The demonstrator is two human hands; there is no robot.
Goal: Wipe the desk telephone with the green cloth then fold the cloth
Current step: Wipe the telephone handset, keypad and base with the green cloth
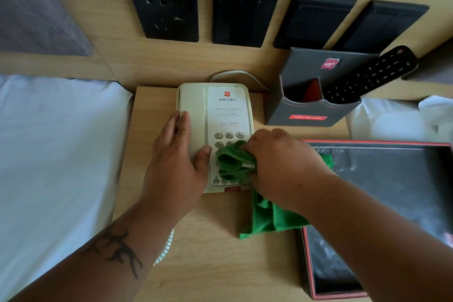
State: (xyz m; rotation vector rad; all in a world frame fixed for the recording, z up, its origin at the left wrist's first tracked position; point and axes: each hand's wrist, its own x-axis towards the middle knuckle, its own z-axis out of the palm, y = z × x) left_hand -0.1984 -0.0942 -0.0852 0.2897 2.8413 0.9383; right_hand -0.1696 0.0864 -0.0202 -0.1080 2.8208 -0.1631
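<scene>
A cream desk telephone [228,110] lies on the wooden bedside table [208,247], its handset on the left and its keypad on the right. My left hand [176,162] rests flat on the handset with fingers spread, holding the phone down. A bunched green cloth [232,164] is pressed on the keypad by my right hand [282,167], which grips it. The cloth's loose end hangs down onto the table below my right wrist. Several lower keys are hidden under the cloth.
A grey card holder [306,108] with a black remote control [367,76] stands right of the phone. A black tray with a red rim [310,265] lies at the right. White bedding [54,154] lies left. Black wall sockets [166,7] sit above. A coiled cord [166,247] runs under my left forearm.
</scene>
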